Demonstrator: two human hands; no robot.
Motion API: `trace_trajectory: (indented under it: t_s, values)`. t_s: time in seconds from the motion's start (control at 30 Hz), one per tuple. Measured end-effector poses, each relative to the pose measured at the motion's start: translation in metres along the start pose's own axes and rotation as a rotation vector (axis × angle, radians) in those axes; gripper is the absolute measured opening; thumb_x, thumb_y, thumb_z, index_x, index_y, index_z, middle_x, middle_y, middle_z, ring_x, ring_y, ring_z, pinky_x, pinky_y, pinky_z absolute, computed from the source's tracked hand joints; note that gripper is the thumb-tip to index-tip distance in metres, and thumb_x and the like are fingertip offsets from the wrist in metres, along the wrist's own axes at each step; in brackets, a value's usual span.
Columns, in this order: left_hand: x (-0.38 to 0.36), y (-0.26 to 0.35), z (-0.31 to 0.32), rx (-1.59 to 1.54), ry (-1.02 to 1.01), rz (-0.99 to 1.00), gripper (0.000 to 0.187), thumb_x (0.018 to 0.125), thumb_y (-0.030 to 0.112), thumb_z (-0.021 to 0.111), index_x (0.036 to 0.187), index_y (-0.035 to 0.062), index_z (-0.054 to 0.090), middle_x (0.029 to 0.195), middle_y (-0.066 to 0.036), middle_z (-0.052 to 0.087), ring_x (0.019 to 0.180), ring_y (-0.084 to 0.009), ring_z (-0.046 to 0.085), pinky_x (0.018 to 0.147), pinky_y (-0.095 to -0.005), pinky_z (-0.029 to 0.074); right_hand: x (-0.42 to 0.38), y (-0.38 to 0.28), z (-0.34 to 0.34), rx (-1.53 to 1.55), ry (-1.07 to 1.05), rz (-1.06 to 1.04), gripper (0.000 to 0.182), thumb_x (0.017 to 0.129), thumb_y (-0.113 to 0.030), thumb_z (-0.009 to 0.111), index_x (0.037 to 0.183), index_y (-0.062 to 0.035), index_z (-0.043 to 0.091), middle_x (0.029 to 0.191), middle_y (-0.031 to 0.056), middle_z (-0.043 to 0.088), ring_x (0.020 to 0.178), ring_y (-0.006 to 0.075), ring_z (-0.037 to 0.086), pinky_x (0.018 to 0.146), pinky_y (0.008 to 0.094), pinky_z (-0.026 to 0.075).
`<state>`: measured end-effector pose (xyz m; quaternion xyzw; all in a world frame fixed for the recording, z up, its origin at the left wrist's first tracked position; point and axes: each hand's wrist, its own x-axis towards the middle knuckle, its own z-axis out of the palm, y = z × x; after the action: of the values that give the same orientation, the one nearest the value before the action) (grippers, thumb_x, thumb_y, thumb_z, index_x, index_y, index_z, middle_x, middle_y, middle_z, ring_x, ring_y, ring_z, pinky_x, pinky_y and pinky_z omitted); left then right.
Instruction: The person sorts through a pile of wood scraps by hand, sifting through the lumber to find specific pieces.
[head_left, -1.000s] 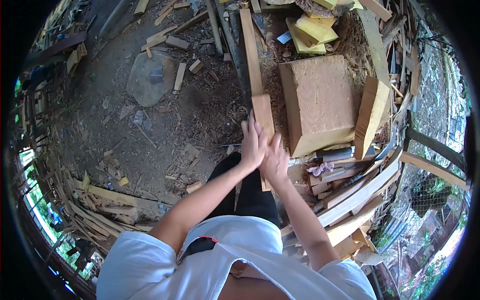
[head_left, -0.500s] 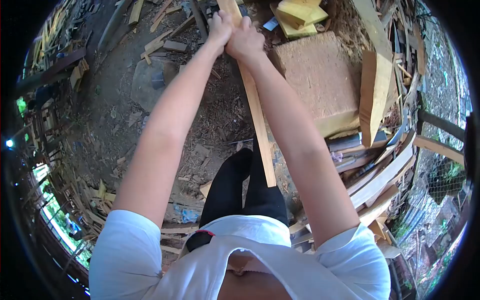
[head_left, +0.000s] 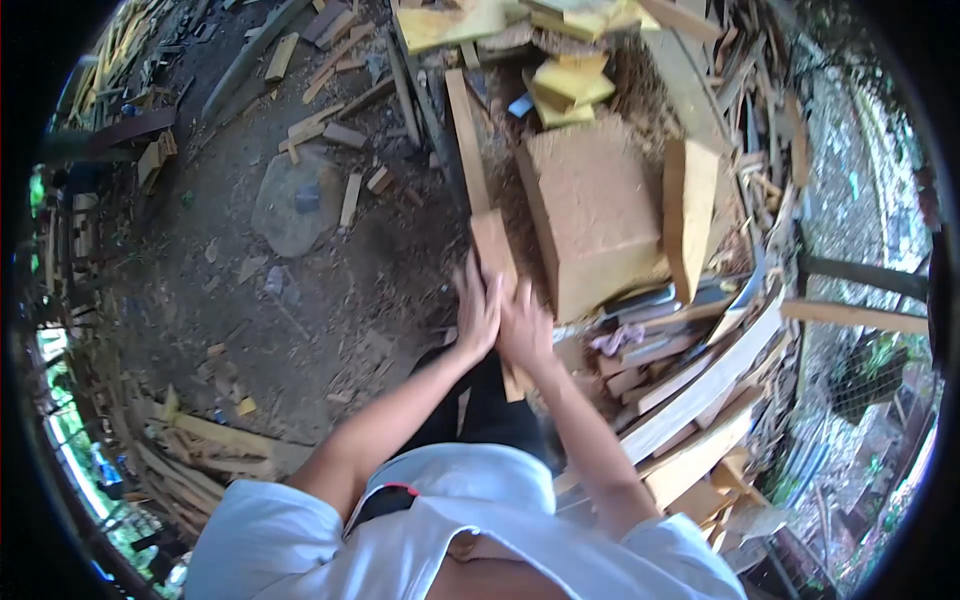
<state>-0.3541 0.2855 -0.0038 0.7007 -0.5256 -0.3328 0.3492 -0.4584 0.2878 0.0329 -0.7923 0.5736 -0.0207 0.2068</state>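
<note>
A long, narrow wood strip runs from the far middle back toward my legs. On it lies a thick wooden block, shaped like a hand plane; its underside is hidden. My left hand presses along the block's left side, its fingers somewhat blurred. My right hand wraps round the right side, close against the left. Both hands grip the near part of the block, just in front of my knees. The strip's near end shows below my hands.
A large squared timber block stands to the right, with an upright wood piece at its side. Yellow offcuts lie behind it. Long boards are heaped at the near right. A flat round slab sits on the dirt floor at left.
Both hands have drawn back from the far end of the strip toward my body, bringing the wooden block along. My arms, stretched out before, are now bent. The camera view has shifted.
</note>
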Motion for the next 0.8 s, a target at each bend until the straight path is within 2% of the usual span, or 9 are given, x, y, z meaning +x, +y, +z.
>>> trace_trajectory:
  t_s: [0.13,0.17,0.2,0.27,0.3,0.43,0.57,0.63,0.8]
  values:
    - [-0.042,0.018,-0.003,-0.162,-0.038,-0.391,0.064,0.099,0.042,0.036,0.146,0.0014,0.017,0.115,-0.02,0.038,0.104,-0.0339,0.044,0.094,-0.0435,0.036,-0.058,0.007,-0.05,0.189,-0.145,0.038,0.072,0.083,-0.021,0.058,0.148,-0.0229,0.026,0.094,0.0213,0.047,0.081,0.0384,0.061,0.055,0.0421,0.052]
    - [-0.04,0.017,0.003,-0.09,0.013,-0.428,0.064,0.095,0.031,0.049,0.145,0.0043,0.02,0.109,-0.017,0.04,0.099,-0.0319,0.045,0.09,-0.0424,0.038,-0.069,0.01,-0.061,0.177,-0.139,0.019,0.072,0.083,-0.021,0.058,0.148,-0.0229,0.026,0.094,0.0213,0.047,0.081,0.0384,0.061,0.055,0.0421,0.052]
    - [-0.038,0.01,0.007,-0.104,0.03,-0.421,0.064,0.095,0.031,0.049,0.145,0.0043,0.02,0.109,-0.017,0.04,0.099,-0.0319,0.045,0.09,-0.0424,0.038,-0.077,0.014,-0.071,0.167,-0.178,0.014,0.075,0.083,-0.021,0.059,0.149,-0.0181,0.022,0.097,0.0216,0.046,0.082,0.0393,0.059,0.058,0.0432,0.051]
    - [-0.038,-0.004,0.015,0.176,-0.072,-0.125,0.073,0.085,0.02,0.062,0.143,-0.0008,0.023,0.109,-0.021,0.04,0.097,-0.0385,0.047,0.089,-0.0439,0.039,-0.088,0.021,-0.081,0.144,-0.213,0.003,0.079,0.082,-0.021,0.059,0.149,-0.0134,0.019,0.099,0.0219,0.045,0.083,0.0402,0.057,0.061,0.0443,0.051]
    - [-0.034,0.002,0.015,0.15,-0.055,-0.162,0.074,0.079,0.011,0.064,0.14,-0.0008,0.025,0.116,-0.023,0.041,0.104,-0.0418,0.046,0.092,-0.0468,0.039,-0.091,0.023,-0.084,0.137,-0.22,-0.009,0.079,0.082,-0.021,0.06,0.149,-0.012,0.019,0.099,0.0218,0.044,0.084,0.04,0.056,0.061,0.0441,0.05]
    - [-0.044,0.0,0.014,0.007,-0.049,-0.245,0.065,0.08,0.007,0.059,0.137,0.0012,0.029,0.126,-0.028,0.041,0.117,-0.0447,0.043,0.099,-0.0475,0.038,-0.091,0.024,-0.086,0.159,-0.176,-0.006,0.08,0.082,-0.02,0.06,0.149,-0.0095,0.018,0.1,0.0221,0.043,0.082,0.0401,0.055,0.061,0.0445,0.05]
    - [-0.059,0.001,0.002,-0.157,-0.231,-0.33,0.059,0.083,0.005,0.055,0.137,0.0008,0.031,0.127,-0.027,0.043,0.121,-0.0404,0.044,0.103,-0.0444,0.036,-0.076,0.016,-0.083,0.249,-0.111,0.041,0.08,0.083,-0.02,0.06,0.149,-0.0087,0.017,0.1,0.0233,0.044,0.08,0.041,0.055,0.059,0.0446,0.049]
    - [-0.056,-0.006,0.002,-0.338,-0.243,-0.292,0.058,0.089,0.004,0.054,0.142,0.0022,0.03,0.124,-0.02,0.046,0.12,-0.0304,0.045,0.102,-0.037,0.036,-0.066,0.014,-0.082,0.264,-0.05,0.011,0.08,0.084,-0.021,0.061,0.149,-0.009,0.017,0.1,0.0232,0.044,0.078,0.0411,0.055,0.058,0.0451,0.049]
    - [-0.049,-0.014,-0.004,-0.302,-0.319,-0.336,0.059,0.089,0.002,0.054,0.143,0.0057,0.032,0.113,-0.014,0.048,0.106,-0.0221,0.049,0.097,-0.0325,0.038,-0.051,0.008,-0.082,0.246,-0.041,-0.031,0.079,0.084,-0.019,0.061,0.149,-0.0094,0.017,0.101,0.0228,0.044,0.08,0.0414,0.054,0.059,0.0445,0.049]
